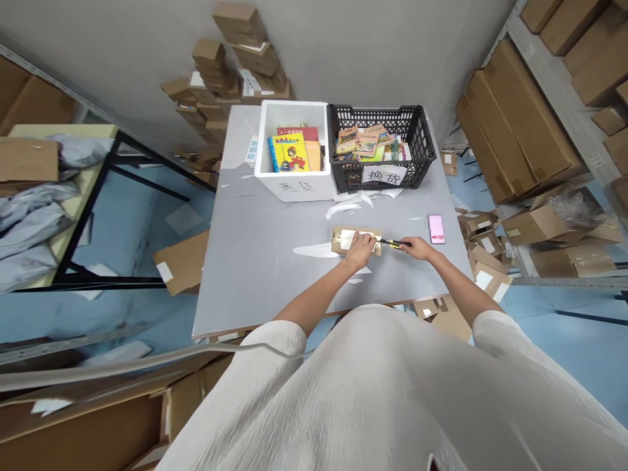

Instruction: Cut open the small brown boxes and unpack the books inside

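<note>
A small cardboard box (336, 242) with a white label and shiny tape lies on the grey table, near its middle. My left hand (361, 248) is on top of it, fingers bent over the box and holding it down. To the right, my right hand (416, 248) is closed around a black and yellow utility knife (394, 243). The knife's front end meets the box's right end, close to my left fingers; its blade is too small to make out. White paper scraps (314, 250) lie beside and beneath the box.
A white foam bin (294, 186) with books and a black plastic crate (350, 175) with small booklets stand at the table's (245, 261) back. A pink-screened phone (436, 229) lies at right. Cardboard boxes (524, 124) fill shelves on the right; others are stacked behind.
</note>
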